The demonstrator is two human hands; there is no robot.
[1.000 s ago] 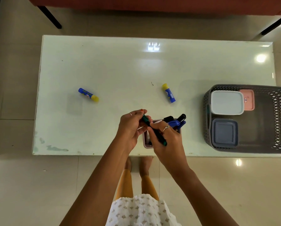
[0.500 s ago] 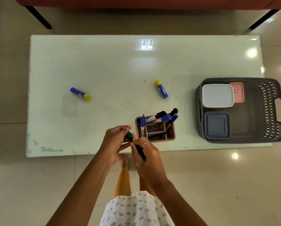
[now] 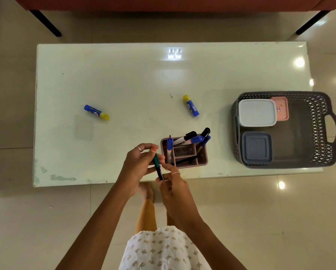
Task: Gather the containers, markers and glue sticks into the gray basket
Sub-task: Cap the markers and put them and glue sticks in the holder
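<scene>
Both hands grip one green marker [image 3: 157,166] at the table's near edge: my left hand [image 3: 139,163] holds its upper end, my right hand [image 3: 172,184] its lower end. Right beside them stands a mauve pen holder [image 3: 202,162] with several blue and black markers [image 3: 188,139] in it. The gray basket [image 3: 317,131] at the right holds a white container [image 3: 256,115], a pink container [image 3: 281,108] and a blue-gray container [image 3: 256,147]. Two blue and yellow glue sticks lie on the table, one at the left [image 3: 96,112], one at the middle [image 3: 191,105].
The pale green table [image 3: 124,78] has a worn near-left edge. A red-brown piece of furniture with black legs [image 3: 44,22] stands beyond it on the tiled floor. My feet are under the near edge.
My hands, still on the green marker, have drawn back from over the pen holder toward the table's near edge, uncovering the holder. The camera view shifted a little.
</scene>
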